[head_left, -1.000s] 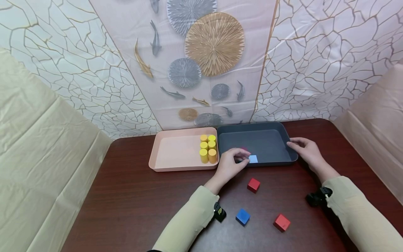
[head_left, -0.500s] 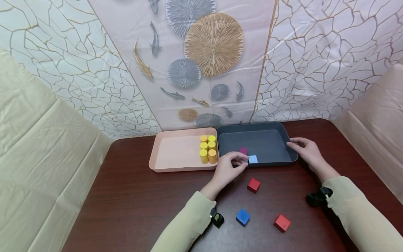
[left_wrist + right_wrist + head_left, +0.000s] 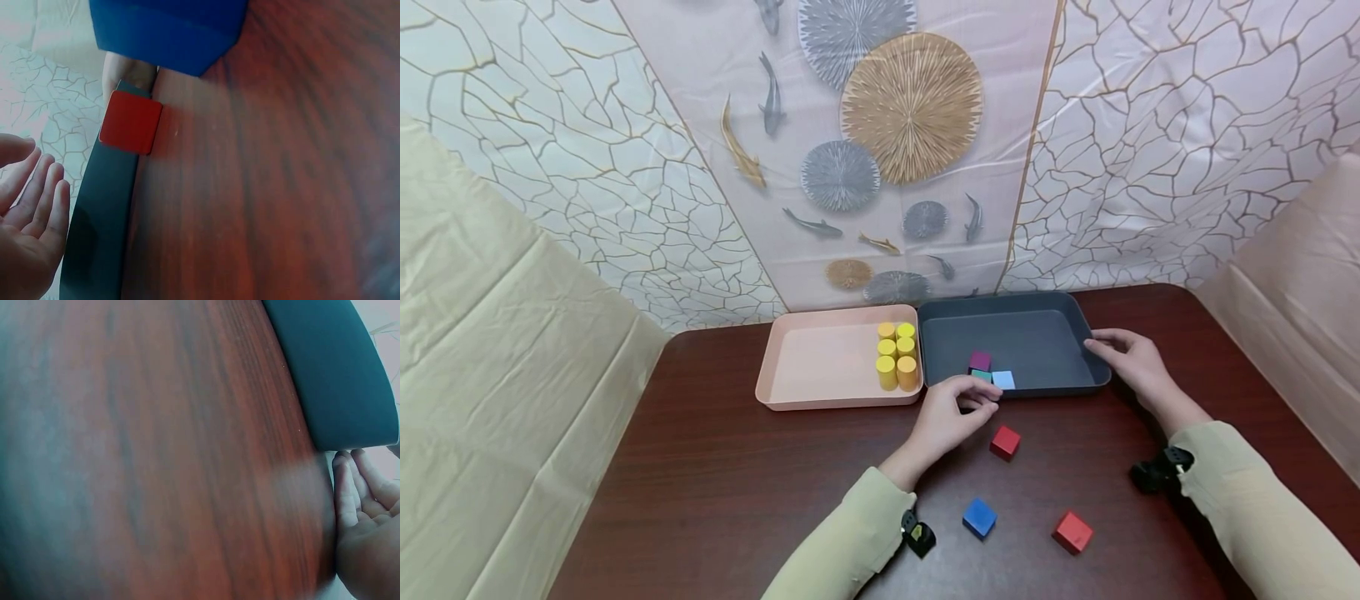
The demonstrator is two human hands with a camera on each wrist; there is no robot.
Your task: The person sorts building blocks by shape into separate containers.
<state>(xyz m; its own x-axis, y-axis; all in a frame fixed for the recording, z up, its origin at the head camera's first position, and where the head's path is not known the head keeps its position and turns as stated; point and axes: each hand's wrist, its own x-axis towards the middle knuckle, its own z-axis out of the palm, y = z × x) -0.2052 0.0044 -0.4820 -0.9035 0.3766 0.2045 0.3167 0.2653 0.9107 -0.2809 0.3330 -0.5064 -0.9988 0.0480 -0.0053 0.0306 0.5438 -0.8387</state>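
Note:
My left hand [image 3: 951, 412] is over the near rim of the dark grey tray [image 3: 1037, 342]. In the left wrist view its fingers [image 3: 40, 194] are loosely bent with nothing between them. Just beyond the fingertips, a purple block [image 3: 980, 361], a partly hidden green block [image 3: 981, 377] and a light blue block [image 3: 1003, 380] sit together in the tray's near left corner. At the tray's right end, my right hand [image 3: 1131, 362] holds the wall, thumb at the rim. The right wrist view shows its fingers [image 3: 347, 494] against the outside of that end.
A pink tray [image 3: 820, 358] adjoins the dark one on the left, with several yellow and orange cylinders [image 3: 887, 371] along its right side. On the brown table [image 3: 700, 483] nearer me lie a red cube [image 3: 1004, 442], a blue cube [image 3: 979, 518] and another red cube [image 3: 1072, 532].
My left hand has drawn slightly back toward me from the tray corner. The green block and more of the purple block have come into view. The right hand stays at the tray's end.

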